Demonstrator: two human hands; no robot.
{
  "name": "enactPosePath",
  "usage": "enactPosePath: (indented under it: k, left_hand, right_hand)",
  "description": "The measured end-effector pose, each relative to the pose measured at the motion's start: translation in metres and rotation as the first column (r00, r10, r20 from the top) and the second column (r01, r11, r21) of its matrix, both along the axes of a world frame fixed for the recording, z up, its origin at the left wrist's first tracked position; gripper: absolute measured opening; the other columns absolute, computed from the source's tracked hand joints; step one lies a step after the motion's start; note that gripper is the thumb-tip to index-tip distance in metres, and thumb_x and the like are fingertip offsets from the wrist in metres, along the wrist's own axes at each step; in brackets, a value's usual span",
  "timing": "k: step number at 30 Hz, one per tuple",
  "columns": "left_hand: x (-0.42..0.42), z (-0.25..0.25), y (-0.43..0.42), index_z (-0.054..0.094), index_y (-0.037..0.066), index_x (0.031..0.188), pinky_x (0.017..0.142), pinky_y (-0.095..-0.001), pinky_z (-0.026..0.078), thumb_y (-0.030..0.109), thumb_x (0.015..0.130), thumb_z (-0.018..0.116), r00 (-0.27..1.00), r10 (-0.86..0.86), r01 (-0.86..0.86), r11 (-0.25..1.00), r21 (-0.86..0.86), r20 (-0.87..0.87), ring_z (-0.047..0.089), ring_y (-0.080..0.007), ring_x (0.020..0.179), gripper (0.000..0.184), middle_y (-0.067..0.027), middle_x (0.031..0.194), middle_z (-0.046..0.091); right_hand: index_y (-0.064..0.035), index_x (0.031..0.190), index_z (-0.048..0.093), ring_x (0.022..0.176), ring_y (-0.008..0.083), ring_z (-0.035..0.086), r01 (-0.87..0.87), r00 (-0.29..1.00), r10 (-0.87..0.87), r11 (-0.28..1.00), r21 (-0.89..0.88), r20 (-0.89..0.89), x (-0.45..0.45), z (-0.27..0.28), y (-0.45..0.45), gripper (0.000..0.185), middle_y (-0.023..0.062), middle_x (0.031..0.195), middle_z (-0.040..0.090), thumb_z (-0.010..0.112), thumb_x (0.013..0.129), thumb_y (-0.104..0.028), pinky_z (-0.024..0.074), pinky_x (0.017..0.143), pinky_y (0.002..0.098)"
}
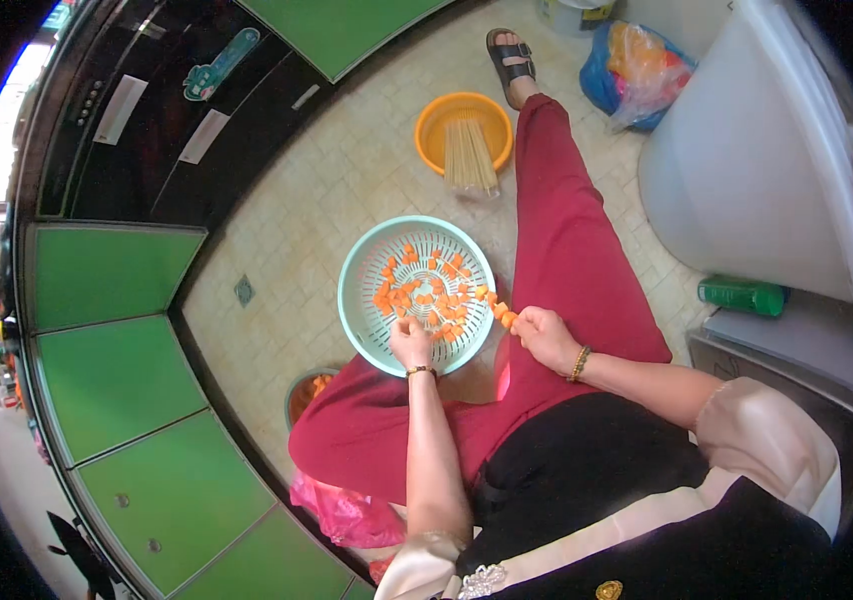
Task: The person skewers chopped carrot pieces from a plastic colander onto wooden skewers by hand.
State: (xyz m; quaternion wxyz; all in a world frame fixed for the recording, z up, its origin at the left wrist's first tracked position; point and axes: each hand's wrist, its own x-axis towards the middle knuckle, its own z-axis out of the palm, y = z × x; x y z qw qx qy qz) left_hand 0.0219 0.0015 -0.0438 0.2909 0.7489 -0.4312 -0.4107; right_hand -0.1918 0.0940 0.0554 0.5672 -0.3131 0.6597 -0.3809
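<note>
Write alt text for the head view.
The right hand holds skewered orange chunks at the rim of a pale green colander, where the left hand is among loose chunks. Beyond, bundled sticks poke out of an orange basin.

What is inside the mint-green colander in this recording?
Orange chunks, probably carrot, lie scattered inside the colander, its slots showing between them. The left hand is over its near side, hiding whatever lies directly beneath; the surface under the chunks is covered too.
</note>
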Motion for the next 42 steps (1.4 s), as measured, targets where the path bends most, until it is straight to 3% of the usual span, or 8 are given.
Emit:
enactPosePath:
  k: [1, 5, 19, 22, 24, 27, 34, 42]
  left_hand:
    - [0.003, -0.002, 0.0, 0.056, 0.001, 0.074, 0.054, -0.0351, 0.044, 0.016, 0.077, 0.05, 0.969, -0.117, 0.125, 0.992, -0.022, 0.217, 0.056, -0.0244, 0.056, 0.016, -0.013, 0.068, 0.058]
    - [-0.03, 0.029, 0.012, 0.06, 0.001, 0.068, 0.062, -0.0383, 0.043, 0.014, 0.069, 0.057, 0.831, -0.398, 0.429, 0.903, 0.008, 0.389, 0.055, -0.0302, 0.068, 0.013, -0.0156, 0.071, 0.058]
    - [-0.068, 0.017, 0.005, 0.059, 0.004, 0.069, 0.061, -0.039, 0.044, 0.022, 0.065, 0.061, 0.496, -0.496, 0.679, 0.733, 0.037, 0.713, 0.055, -0.0307, 0.065, 0.019, -0.0148, 0.069, 0.057]
    - [-0.062, 0.022, -0.007, 0.057, 0.002, 0.068, 0.059, -0.0375, 0.045, 0.022, 0.067, 0.061, 0.691, -0.508, 0.589, 0.808, 0.007, 0.514, 0.058, -0.0277, 0.064, 0.02, -0.0155, 0.074, 0.058]
    - [-0.054, 0.032, -0.014, 0.053, 0.001, 0.083, 0.059, -0.0348, 0.049, 0.016, 0.075, 0.055, 0.942, -0.298, 0.319, 0.938, 0.136, -0.152, 0.059, -0.0257, 0.066, 0.017, -0.015, 0.08, 0.058]
    - [-0.027, 0.031, -0.022, 0.043, 0.001, 0.101, 0.063, -0.0362, 0.052, 0.009, 0.081, 0.048, 0.712, 0.101, 0.132, 0.953, 0.274, -0.695, 0.058, -0.0288, 0.071, 0.022, -0.0156, 0.086, 0.055]
    - [-0.014, 0.04, -0.02, 0.046, 0.0, 0.097, 0.082, -0.0376, 0.043, 0.012, 0.078, 0.053, 0.267, 0.219, -0.046, 0.976, 0.215, -0.938, 0.051, -0.0263, 0.091, 0.023, -0.0149, 0.095, 0.052]
    - [-0.013, 0.045, -0.022, 0.047, -0.003, 0.099, 0.086, -0.0381, 0.041, 0.012, 0.08, 0.05, 0.164, 0.243, -0.095, 0.969, 0.23, -0.956, 0.051, -0.0265, 0.093, 0.024, -0.0169, 0.098, 0.051]
  right_hand:
    - [-0.0024, 0.067, 0.051, 0.054, 0.0077, 0.045, -0.003, 1.0, 0.003, 1.0, 0.005, 0.013, 0.0, 0.003, -0.001, 0.017, 0.0012, 0.057, 0.05, 0.047, 0.078, -0.014, 0.0377, 0.048, 0.0258]
    - [-0.0029, 0.067, 0.051, 0.052, 0.0066, 0.042, -0.007, 0.998, 0.006, 1.0, 0.01, 0.057, 0.001, -0.005, -0.002, 0.016, -0.0012, 0.056, 0.047, 0.048, 0.078, -0.014, 0.0359, 0.046, 0.0254]
    - [-0.0047, 0.071, 0.05, 0.05, 0.003, 0.038, -0.04, 0.993, 0.036, 0.998, 0.044, 0.109, -0.004, -0.008, -0.004, 0.016, -0.0044, 0.057, 0.044, 0.046, 0.082, -0.015, 0.0324, 0.044, 0.0194]
    - [-0.0046, 0.071, 0.051, 0.05, 0.0033, 0.039, -0.083, 0.995, 0.081, 0.996, 0.035, 0.052, -0.005, -0.013, -0.003, 0.016, -0.0042, 0.057, 0.044, 0.046, 0.081, -0.016, 0.0328, 0.044, 0.0198]
    - [-0.0032, 0.068, 0.05, 0.05, 0.0057, 0.041, -0.097, 0.995, 0.097, 0.995, 0.022, 0.019, -0.006, -0.012, -0.002, 0.018, -0.001, 0.056, 0.046, 0.046, 0.08, -0.017, 0.0342, 0.045, 0.0233]
    - [-0.0005, 0.064, 0.048, 0.049, 0.0106, 0.045, -0.113, 0.993, 0.113, 0.994, 0.006, 0.016, -0.003, 0.002, -0.003, 0.022, 0.0058, 0.053, 0.049, 0.047, 0.078, -0.018, 0.0365, 0.045, 0.0303]
    - [-0.0001, 0.062, 0.047, 0.046, 0.0124, 0.045, -0.204, 0.975, 0.194, 0.975, -0.093, -0.106, 0.0, 0.017, 0.001, 0.023, 0.0094, 0.05, 0.047, 0.047, 0.077, -0.018, 0.0346, 0.043, 0.0316]
    - [-0.001, 0.064, 0.049, 0.047, 0.0172, 0.048, -0.263, 0.955, 0.24, 0.957, -0.122, -0.173, 0.004, 0.028, 0.007, 0.023, 0.0107, 0.052, 0.049, 0.047, 0.077, -0.02, 0.0356, 0.044, 0.0338]
